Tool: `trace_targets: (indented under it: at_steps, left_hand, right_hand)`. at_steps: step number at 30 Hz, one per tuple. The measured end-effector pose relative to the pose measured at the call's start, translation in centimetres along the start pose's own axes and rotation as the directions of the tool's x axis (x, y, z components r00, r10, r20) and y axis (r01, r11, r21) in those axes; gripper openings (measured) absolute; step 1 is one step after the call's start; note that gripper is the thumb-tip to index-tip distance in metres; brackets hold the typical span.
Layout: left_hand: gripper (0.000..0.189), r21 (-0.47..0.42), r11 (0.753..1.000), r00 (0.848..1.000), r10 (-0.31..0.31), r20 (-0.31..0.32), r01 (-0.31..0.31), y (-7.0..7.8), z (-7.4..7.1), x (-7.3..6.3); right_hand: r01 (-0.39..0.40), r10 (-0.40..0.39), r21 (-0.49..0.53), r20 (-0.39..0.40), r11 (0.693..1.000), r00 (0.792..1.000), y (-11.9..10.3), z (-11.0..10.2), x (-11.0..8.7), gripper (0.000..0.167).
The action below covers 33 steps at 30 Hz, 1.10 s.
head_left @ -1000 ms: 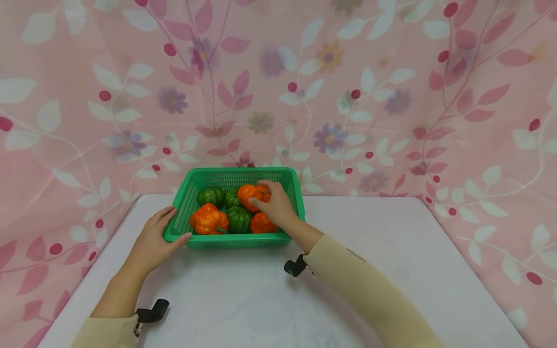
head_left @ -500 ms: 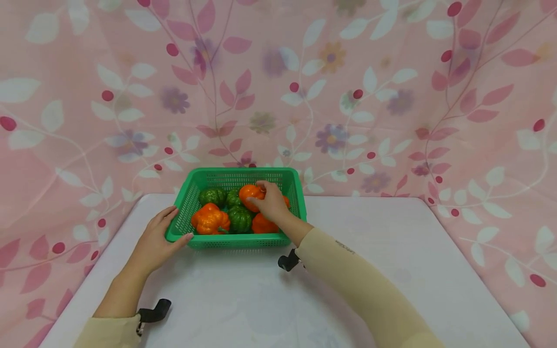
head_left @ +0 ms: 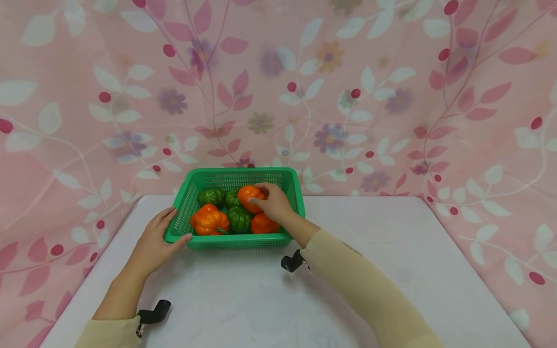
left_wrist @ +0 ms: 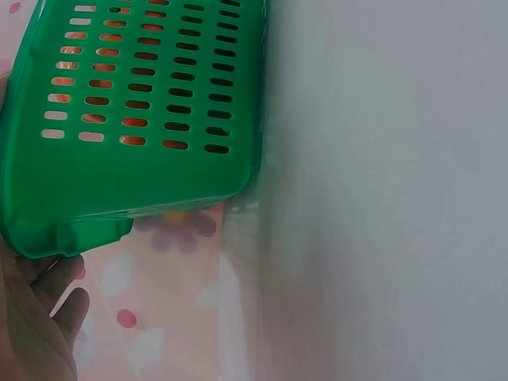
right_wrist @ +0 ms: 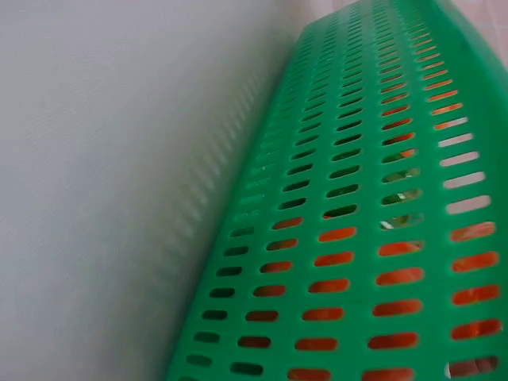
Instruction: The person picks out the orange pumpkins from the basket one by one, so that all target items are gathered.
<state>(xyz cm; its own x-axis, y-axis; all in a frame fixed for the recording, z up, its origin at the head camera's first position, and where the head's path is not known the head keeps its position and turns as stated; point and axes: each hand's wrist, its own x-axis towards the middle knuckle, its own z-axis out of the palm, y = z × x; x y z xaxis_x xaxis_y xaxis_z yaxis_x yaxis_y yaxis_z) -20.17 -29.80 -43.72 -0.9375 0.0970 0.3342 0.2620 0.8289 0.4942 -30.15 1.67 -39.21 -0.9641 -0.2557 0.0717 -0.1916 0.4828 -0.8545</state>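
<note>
Glossy orange pumpkin-shaped vegetable [head_left: 248,198] is inside the slotted green plastic basket [head_left: 243,239], right of centre, pinched by the right hand [head_left: 275,203], not yet released; the left hand [head_left: 153,245], grip spread, touches the basket's near-left corner.

My feed shows the basket [head_left: 243,239] as smooth green plastic with a slight sheen. The upper orange vegetable [head_left: 247,197] looks smooth and glossy, the lumpy one [head_left: 210,220] shiny too, and the ribbed green vegetable [head_left: 239,220] has a waxy gloss. I see matt cloth in the sleeve [head_left: 361,285], printed backdrop [head_left: 265,29] and white table cover [head_left: 391,241].
</note>
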Motion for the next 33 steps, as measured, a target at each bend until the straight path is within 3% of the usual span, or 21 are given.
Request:
trace_targets:
  at_steps: [9, 18, 27, 33]
  left_hand:
    - [0.084, -0.008, 1.000, 1.000, 0.006, -0.003, -0.006, -0.1, 0.4, 0.1]
    - [0.085, -0.012, 1.000, 1.000, -0.002, 0.000, 0.002, 0.0, 0.3, 0.1]
    - [0.085, -0.015, 1.000, 1.000, -0.012, 0.011, 0.013, 0.2, 0.2, 0.1]
    - [0.086, -0.005, 1.000, 1.000, -0.019, 0.017, 0.020, -0.2, 0.1, -0.1]
  right_hand:
    - [0.151, -0.151, -0.009, -0.005, 0.988, 0.989, -0.5, -3.0, -2.6, 0.051]
    - [0.202, -0.205, -0.075, -0.029, 0.976, 0.978, -0.6, -7.3, -5.7, 0.052]
    - [0.271, -0.302, -0.216, -0.129, 0.938, 0.944, 1.6, -11.3, -8.1, 0.051]
    - [0.248, -0.291, -0.247, -0.156, 0.937, 0.944, 3.8, -13.2, -9.1, 0.051]
